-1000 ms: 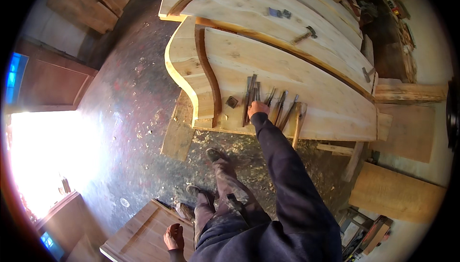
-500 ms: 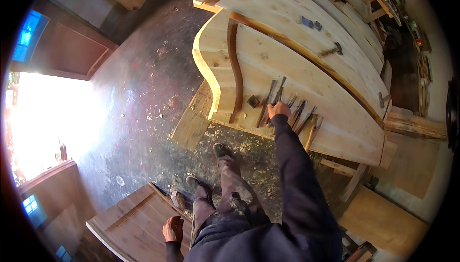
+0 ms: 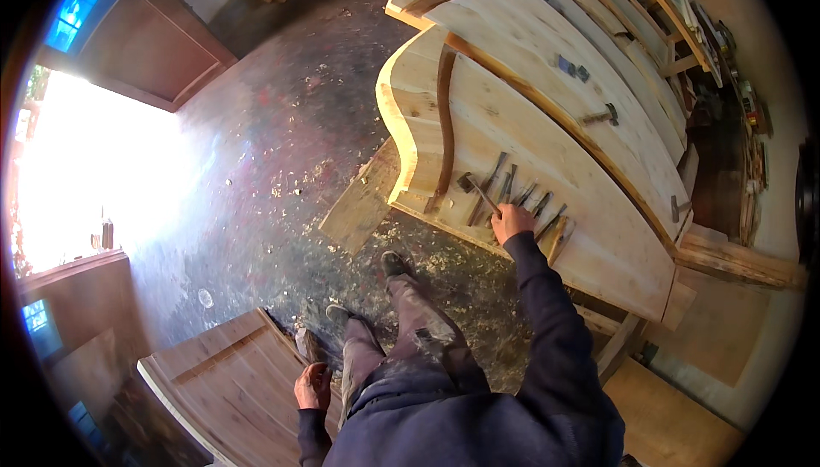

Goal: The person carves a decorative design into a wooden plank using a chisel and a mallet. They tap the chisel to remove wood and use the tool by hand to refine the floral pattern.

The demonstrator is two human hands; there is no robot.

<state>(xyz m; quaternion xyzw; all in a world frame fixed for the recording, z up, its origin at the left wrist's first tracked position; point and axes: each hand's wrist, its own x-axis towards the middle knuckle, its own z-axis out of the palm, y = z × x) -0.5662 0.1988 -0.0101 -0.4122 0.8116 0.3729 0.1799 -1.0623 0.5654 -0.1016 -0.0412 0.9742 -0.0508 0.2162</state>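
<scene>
Chisels [image 3: 541, 204] on nearer panel [image 3: 598, 241]

a glaring doorway [image 3: 98, 168] lights the dark, shaving-strewn floor [image 3: 282, 143] beside a brown panelled door [image 3: 154, 36].

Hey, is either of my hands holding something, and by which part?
Your right hand holds a slim tool, probably a chisel, by the end nearer you. Nothing shows in your left hand.

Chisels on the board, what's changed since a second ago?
The right hand has swung a slender tool leftward, its far end now over or against the small dark block. Other chisels remain on the board; the left hand still hangs low.
</scene>
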